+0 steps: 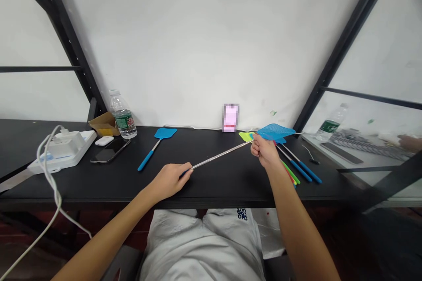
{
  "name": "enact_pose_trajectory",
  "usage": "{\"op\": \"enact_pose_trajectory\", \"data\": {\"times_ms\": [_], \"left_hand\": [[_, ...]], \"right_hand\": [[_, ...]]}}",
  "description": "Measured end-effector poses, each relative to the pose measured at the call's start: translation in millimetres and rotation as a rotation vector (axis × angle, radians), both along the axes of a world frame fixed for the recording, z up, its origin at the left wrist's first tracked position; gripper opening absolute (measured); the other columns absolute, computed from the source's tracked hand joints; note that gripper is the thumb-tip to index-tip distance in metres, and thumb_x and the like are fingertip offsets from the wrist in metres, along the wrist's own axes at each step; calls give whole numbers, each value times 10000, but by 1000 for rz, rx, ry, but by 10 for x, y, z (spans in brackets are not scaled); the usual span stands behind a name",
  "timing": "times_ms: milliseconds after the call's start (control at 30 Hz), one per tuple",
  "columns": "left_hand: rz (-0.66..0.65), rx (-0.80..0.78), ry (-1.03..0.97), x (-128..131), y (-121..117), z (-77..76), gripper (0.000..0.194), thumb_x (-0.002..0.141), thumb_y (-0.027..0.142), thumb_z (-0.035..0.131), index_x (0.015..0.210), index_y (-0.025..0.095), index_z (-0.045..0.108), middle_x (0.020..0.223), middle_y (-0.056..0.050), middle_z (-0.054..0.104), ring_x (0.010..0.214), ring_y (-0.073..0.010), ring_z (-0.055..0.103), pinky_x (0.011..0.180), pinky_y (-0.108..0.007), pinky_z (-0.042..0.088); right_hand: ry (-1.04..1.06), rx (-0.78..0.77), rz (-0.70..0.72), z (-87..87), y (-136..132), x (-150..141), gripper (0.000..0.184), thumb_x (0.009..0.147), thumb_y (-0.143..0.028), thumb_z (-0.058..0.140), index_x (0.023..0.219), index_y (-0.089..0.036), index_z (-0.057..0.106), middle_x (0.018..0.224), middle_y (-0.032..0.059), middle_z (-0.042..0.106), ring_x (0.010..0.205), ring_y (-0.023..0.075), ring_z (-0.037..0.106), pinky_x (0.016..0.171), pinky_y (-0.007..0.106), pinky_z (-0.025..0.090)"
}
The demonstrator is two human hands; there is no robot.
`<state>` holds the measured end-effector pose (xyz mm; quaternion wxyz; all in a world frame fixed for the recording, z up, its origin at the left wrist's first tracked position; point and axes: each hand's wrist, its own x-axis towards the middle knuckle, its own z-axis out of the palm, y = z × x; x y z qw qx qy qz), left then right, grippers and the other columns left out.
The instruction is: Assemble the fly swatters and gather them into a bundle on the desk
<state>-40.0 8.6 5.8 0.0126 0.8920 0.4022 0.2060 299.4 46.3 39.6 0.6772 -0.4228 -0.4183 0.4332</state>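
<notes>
A fly swatter with a blue mesh head (276, 131) and a long metal rod is stretched between my hands above the black table. My left hand (172, 178) is closed around its handle, which the fingers mostly hide. My right hand (263, 150) pinches the rod close to the head. Beneath and beside my right hand lie several more swatters, among them two with blue handles (305, 171) and a yellow-green head (245, 136). Apart from these, a short blue fly swatter (165, 133) rests on the table to the left, its handle toward me.
On the left are a water bottle (123, 116), an open cardboard box (104, 124), a dark phone (110, 151), a white case (104, 140) and a white power strip (66, 149) with cables. A lit phone (230, 117) leans against the wall. Black metal posts flank the table.
</notes>
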Motion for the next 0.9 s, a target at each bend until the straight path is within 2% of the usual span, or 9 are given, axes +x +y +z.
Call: {"op": "enact_pose_trajectory", "data": {"times_ms": [100,200,300,533,900], "left_hand": [[13,25,8,19,9,-19,289,1004,349,333,852,214,539,725,0,598,670,-159,578,630,-248,324],[16,36,12,32,7,-20,294,1008,349,326,850,212,533,737,-1,599,680,-159,585,633,-247,331],[26,31,1,38,-2,-10,296,1009,357,325,854,212,532,745,1,602,682,-154,589,633,-241,338],[36,9,-3,31,2,-14,307,1012,386,317,915,221,556,785,-3,634,723,-167,618,656,-246,364],[64,2,20,38,10,-12,310,1009,392,321,905,213,551,751,-3,629,703,-168,618,640,-252,369]], "right_hand": [[12,-40,24,-42,31,-50,524,747,-453,732,540,-223,309,429,-79,296,366,60,302,356,222,200],[-74,-114,119,-74,26,-177,502,780,-498,691,541,-211,356,441,-65,331,370,70,343,367,220,215],[-144,-118,195,-90,8,-290,496,806,-511,659,540,-206,372,442,-55,351,372,74,366,374,219,231],[-40,-60,42,-72,35,-224,485,811,-409,645,505,-213,323,417,-63,309,353,68,329,361,211,215],[-5,-77,-7,-95,55,-251,473,822,-374,619,526,-221,283,412,-73,296,346,64,307,350,201,202]]}}
